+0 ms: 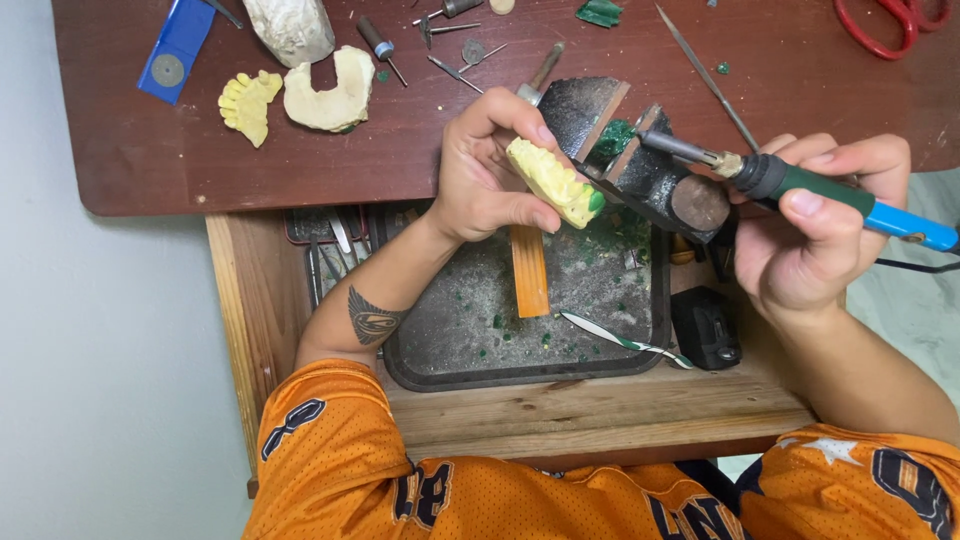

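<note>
While the left hand [480,170] pinches the yellow dental cast [553,182] over the tray [640,365], its green-waxed end faces right toward the electric wax tool [800,185] clasped in the right hand [815,230].

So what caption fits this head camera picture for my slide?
Left hand holds a yellow teeth model while right hand grips a blue-green handled tool over a tray.

table [200,150]: dark wood, worn matt | tooth cast [552,180]: pale yellow, chalky matt, green waxy tip | heated tool [800,185]: bare metal shaft, glossy green-blue plastic grip | tray [520,372]: dull dark metal, gritty | drawer frame [600,410]: raw unfinished wood
</note>
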